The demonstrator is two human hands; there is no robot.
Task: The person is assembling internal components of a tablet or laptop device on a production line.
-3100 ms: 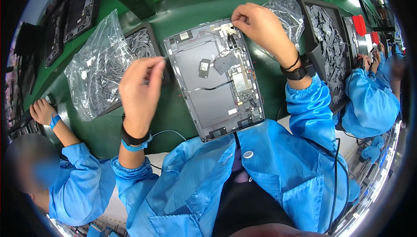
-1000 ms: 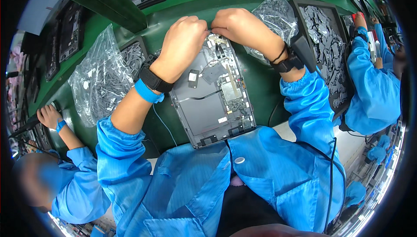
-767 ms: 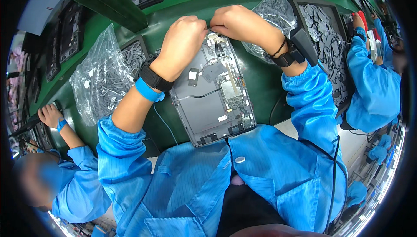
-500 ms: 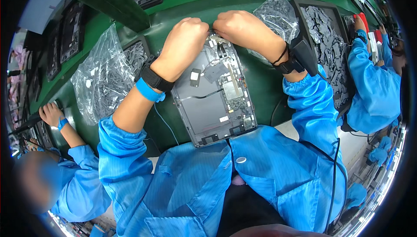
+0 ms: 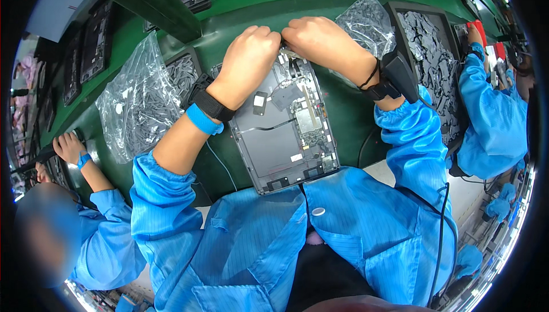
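Before me lies an opened tablet-like device [image 5: 269,155], a grey casing with a circuit board along its right side and a black cable across the middle. My left hand [image 5: 251,52] and my right hand [image 5: 323,40] meet at its far edge, knuckles up and fingers curled in. Between the fingertips shows a small dark bit that I cannot make out; the backs of both hands hide the rest. A black band and a blue strap [image 5: 204,119] circle my left wrist. On my right wrist sits a black band with a dark box-shaped piece [image 5: 399,75].
Clear bags of small grey parts lie left [image 5: 137,106] and right [image 5: 369,26] of the device. A black tray [image 5: 392,12] of dark parts stands further right, a smaller tray [image 5: 194,60] by the left bag. A green post [image 5: 154,0] rises behind. Co-workers sit on both sides.
Both hands stay together at the device's far edge, with fingers still curled. The whole view has shifted slightly. At far right, the co-worker's hands have moved a little.
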